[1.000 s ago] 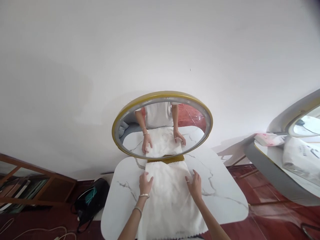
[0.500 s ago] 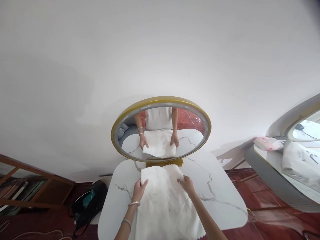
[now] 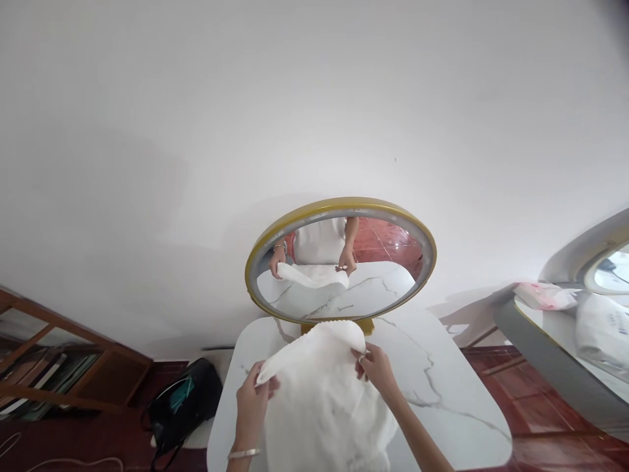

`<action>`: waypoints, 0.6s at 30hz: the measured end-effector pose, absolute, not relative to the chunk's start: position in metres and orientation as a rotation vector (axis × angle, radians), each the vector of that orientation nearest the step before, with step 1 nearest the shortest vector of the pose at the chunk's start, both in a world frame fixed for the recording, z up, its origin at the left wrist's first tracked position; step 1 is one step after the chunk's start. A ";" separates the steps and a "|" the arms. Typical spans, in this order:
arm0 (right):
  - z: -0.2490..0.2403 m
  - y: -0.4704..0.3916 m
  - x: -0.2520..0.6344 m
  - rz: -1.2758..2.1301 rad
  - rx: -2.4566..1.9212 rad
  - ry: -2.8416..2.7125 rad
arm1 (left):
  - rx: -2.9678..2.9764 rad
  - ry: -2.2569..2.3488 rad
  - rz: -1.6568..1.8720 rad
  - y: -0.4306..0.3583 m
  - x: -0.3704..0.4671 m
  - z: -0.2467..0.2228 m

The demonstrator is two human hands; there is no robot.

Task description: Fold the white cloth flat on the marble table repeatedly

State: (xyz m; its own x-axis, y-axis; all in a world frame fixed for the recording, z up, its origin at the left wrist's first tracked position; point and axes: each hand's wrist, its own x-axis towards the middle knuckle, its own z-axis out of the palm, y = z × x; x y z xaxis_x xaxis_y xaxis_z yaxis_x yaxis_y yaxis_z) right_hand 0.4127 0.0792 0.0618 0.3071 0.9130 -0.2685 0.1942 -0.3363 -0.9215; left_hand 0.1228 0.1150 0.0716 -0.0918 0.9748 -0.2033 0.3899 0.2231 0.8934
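A white cloth (image 3: pixel 324 406) with a scalloped edge is stretched over the front of a white marbled table (image 3: pixel 442 393). My left hand (image 3: pixel 253 398), a bracelet at its wrist, pinches the cloth's far left corner and holds it raised. On the other side, my right hand (image 3: pixel 374 368), wearing a ring, grips the far right edge with curled fingers. Between the two hands the cloth's far edge bulges toward the mirror's base. An oval gold-framed mirror (image 3: pixel 339 262) stands at the back of the table and reflects both hands and the cloth.
To the right, a second table (image 3: pixel 535 354) bears a pink and white packet (image 3: pixel 545 295), a white bag (image 3: pixel 602 331) and another mirror (image 3: pixel 612 269). A black bag (image 3: pixel 184 406) sits at the left, near a wooden shelf (image 3: pixel 103 377). A white wall rises behind.
My left hand has moved left and toward me, lifting and pulling its corner of the cloth. The right hand's fingers have curled further round the edge. The view has shifted slightly left.
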 end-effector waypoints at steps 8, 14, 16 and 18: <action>0.084 0.139 0.364 0.475 -1.320 -1.053 | 1.250 1.424 1.697 0.182 0.148 0.109; 0.059 0.176 0.363 -0.130 -1.270 -1.587 | 1.201 1.453 2.063 0.217 0.183 0.109; 0.047 0.182 0.374 -0.197 -1.250 -1.814 | 1.239 1.619 1.913 0.218 0.190 0.095; 0.043 0.185 0.389 -0.172 -1.258 -1.999 | 1.303 1.782 1.693 0.218 0.193 0.079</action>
